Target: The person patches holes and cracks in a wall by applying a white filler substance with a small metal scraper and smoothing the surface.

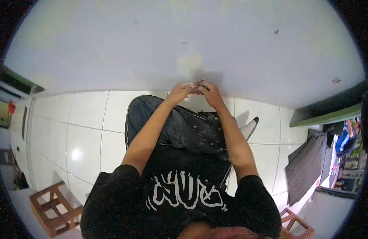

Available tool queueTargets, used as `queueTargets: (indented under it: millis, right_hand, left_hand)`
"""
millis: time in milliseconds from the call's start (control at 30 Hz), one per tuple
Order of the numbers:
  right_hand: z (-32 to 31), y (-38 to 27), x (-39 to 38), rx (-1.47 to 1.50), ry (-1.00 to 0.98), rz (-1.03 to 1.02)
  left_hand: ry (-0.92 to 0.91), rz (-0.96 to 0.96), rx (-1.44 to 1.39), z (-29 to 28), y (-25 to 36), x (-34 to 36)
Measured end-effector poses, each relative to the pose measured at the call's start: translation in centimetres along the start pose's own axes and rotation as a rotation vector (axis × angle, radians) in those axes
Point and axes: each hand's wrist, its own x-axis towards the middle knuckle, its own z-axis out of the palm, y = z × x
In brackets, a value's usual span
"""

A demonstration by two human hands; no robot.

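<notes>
Both hands are up front, the left hand (180,91) and the right hand (208,90) touching, a small object (199,83) between their fingertips, right at the wall (184,40). Below them lie the knees on the tiled floor (88,131). 1 stool (52,209) sits far left, 1 crate (297,225) lower right, stacked sheets (307,163) right.

My raised knee (152,115) sits right under my forearms, so I cannot drop them. The white wall (184,47) blocks any reach ahead. The tiled floor (84,131) lies open toward its left edge; stacked dark sheets (305,167) crowd its right edge.
</notes>
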Motion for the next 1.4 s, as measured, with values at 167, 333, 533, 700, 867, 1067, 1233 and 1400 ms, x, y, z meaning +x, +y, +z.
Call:
queueTargets:
  millis: [167,333,533,700,867,1067,1233,1400]
  right_hand:
    - [1.4,-0.6,-0.4,-0.261,0.158,-0.044]
    - [1.1,0.8,-0.5,-0.412,0.252,-0.124]
    - [4.8,-2.8,-0.1,-0.48,0.23,-0.127]
    - [0.8,-0.9,0.4,-0.613,0.29,-0.206]
    - [2.3,-4.9,2.2,-0.706,0.28,-0.326]
    - [2.2,-2.1,1.3,-0.599,0.267,-0.015]
    - [1.9,-1.3,1.7,-0.174,0.23,0.098]
    - [1.3,-2.1,1.0,-0.042,0.192,0.202]
  left_hand:
    - [-0.021,-0.003,-0.004,0.0,-0.3,0.2]
    - [-0.007,0.303,0.532,1.7,-2.2,0.8]
    - [-0.021,0.092,0.883,-2.6,-5.0,-0.1]
    - [0.061,-0.046,0.788,-2.4,1.5,-2.3]
    - [0.114,-0.048,0.693,-4.3,1.3,-3.3]
    - [0.07,-0.017,0.542,-3.2,-0.3,-1.1]
    - [0.078,0.052,0.373,-2.0,-0.2,0.5]
    - [0.098,0.027,0.024,-1.6,0.2,1.0]
